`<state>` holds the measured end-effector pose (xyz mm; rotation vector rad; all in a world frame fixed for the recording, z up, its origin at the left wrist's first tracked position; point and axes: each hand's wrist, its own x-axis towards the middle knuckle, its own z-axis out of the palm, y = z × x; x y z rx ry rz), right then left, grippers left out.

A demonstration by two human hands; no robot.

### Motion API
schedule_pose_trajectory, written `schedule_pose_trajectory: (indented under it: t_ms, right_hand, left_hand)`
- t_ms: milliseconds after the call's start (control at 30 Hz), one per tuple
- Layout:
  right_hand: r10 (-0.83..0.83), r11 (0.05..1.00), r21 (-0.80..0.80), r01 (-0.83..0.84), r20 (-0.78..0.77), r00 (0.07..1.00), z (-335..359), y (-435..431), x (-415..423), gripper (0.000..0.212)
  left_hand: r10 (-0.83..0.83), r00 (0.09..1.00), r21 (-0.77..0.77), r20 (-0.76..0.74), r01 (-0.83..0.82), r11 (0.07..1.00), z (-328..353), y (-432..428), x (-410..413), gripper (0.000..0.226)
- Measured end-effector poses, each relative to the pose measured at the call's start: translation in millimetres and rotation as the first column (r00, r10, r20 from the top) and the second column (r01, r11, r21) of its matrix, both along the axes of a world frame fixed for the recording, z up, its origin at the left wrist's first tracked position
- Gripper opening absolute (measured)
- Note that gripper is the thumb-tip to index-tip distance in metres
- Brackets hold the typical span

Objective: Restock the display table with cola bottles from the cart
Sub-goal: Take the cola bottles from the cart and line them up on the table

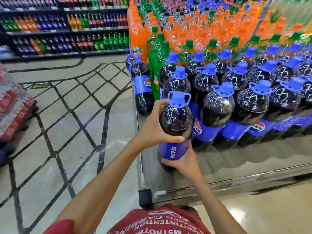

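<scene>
Gripping full cola bottle point(175, 122): left hand point(152, 127), right hand point(184, 160).

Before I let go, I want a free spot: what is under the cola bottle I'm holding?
Bare display table top, by its near corner. The cola bottle, held by left hand and right hand, hides its own base, so contact is unclear.

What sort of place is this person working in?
Most likely a supermarket's drinks section: dark wall shelves lined with soft drinks, a low display table crowded with large blue-capped cola bottles and orange soda bottles. The left hand and right hand grip a Pepsi-labelled cola bottle.
</scene>
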<state>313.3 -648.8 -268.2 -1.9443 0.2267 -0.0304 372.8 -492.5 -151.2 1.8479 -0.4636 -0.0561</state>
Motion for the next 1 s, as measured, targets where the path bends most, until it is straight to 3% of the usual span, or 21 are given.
schedule_pose_trajectory:
  t_ms: [467,667,800,1000]
  right_hand:
    - [-0.121,0.993,0.022,0.12,0.087,0.989,-19,-12,15,0.089]
    - [-0.194,0.954,-0.198,0.223,0.154,0.969,-23,-5,11,0.111]
    - [-0.257,0.928,-0.228,0.293,0.177,0.95,-21,0,10,0.114]
    - [-0.333,0.89,-0.258,0.376,0.193,0.923,-17,8,17,0.115]
  left_hand:
    - [-0.144,0.986,0.152,0.086,0.13,0.98,4,-15,14,0.115]
    - [-0.153,0.982,0.261,0.107,0.121,0.958,1,-6,19,0.119]
    - [-0.173,0.979,0.35,0.104,0.127,0.928,4,-8,24,0.123]
    - [-0.139,0.982,0.365,0.126,0.084,0.927,4,-13,31,0.118]
